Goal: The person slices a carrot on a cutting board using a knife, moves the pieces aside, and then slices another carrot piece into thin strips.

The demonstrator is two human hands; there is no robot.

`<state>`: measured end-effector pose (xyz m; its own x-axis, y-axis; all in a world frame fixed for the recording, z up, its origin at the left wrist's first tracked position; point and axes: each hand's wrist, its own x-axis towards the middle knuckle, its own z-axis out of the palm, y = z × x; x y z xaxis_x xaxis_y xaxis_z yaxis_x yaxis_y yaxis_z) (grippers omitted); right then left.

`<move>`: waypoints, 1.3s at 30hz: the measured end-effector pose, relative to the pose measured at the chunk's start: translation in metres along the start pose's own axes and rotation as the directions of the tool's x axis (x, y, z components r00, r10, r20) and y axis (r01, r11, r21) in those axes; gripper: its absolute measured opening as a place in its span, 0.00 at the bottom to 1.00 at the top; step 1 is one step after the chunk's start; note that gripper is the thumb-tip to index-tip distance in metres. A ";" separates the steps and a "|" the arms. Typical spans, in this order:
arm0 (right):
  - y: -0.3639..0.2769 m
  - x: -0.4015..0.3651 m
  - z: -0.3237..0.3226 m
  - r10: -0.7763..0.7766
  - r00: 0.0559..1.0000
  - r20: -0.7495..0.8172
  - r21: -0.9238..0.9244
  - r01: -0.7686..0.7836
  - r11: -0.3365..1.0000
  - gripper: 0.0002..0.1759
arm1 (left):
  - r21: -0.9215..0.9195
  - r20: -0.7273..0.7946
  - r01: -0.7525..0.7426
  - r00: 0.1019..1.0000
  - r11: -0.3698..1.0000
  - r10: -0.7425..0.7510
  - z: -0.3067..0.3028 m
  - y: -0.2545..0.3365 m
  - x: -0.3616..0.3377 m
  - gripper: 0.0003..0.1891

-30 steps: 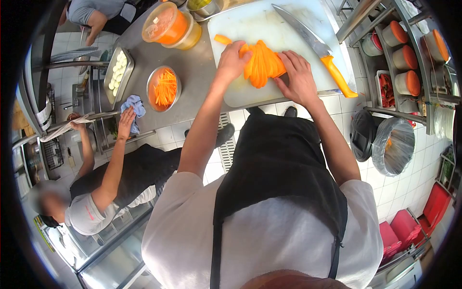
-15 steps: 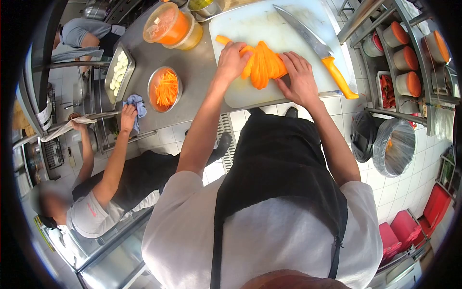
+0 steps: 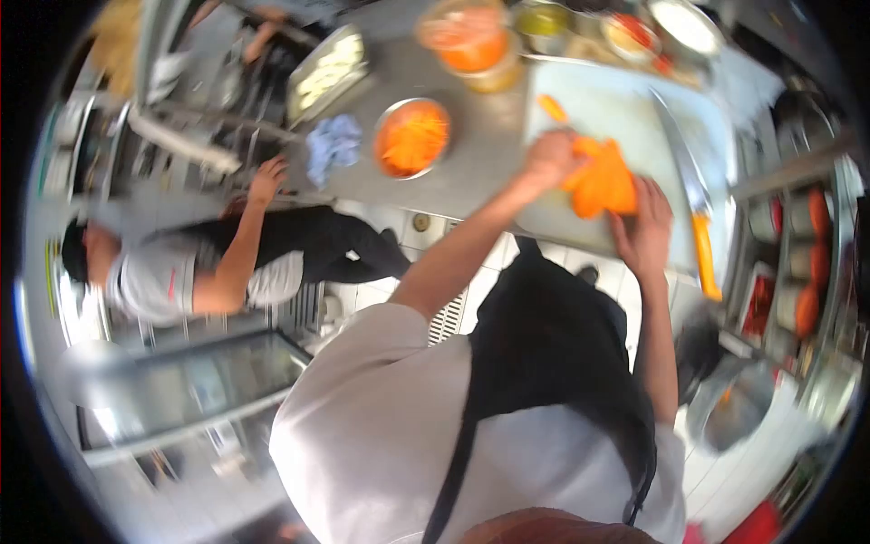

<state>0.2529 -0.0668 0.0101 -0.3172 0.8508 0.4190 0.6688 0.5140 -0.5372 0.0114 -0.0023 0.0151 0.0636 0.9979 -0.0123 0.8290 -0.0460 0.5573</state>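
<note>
A fanned pile of orange carrot slices (image 3: pixel 600 181) lies on the white cutting board (image 3: pixel 616 91). My left hand (image 3: pixel 553 159) is closed at the pile's left end, its fingertips blurred against the slices. At the right end my right hand (image 3: pixel 647 222) holds the slices, with the thumb below and the fingers along the side. A separate carrot piece (image 3: pixel 552 109) rests above my left hand. To the right of the pile, a knife with a yellow handle (image 3: pixel 706 254) lies on the board, blade pointing away from me.
Left of the board stands a bowl of carrot strips (image 3: pixel 412 140), with a blue cloth (image 3: pixel 333 148) and a tray of pale pieces (image 3: pixel 328 74) beyond. Stacked tubs (image 3: pixel 467 41) are behind. A co-worker (image 3: pixel 163 272) stands at left; a lined bin (image 3: pixel 729 408) is at lower right.
My view has swung left, so the board and bowl appear farther right. Both hands stay at the carrot slices, which look more bunched. The co-worker's hand has come off the blue cloth.
</note>
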 end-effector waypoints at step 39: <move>0.007 -0.012 -0.004 -0.018 0.999 0.043 -0.052 0.020 0.998 0.40 | 0.047 -0.137 -0.301 0.943 0.952 0.305 -0.013 0.018 -0.027 0.27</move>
<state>0.2642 -0.0743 0.0040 -0.3576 0.8452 0.3971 0.6960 0.5247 -0.4901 0.0173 -0.0290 0.0364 0.2367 0.9328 0.2716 0.7965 -0.3464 0.4955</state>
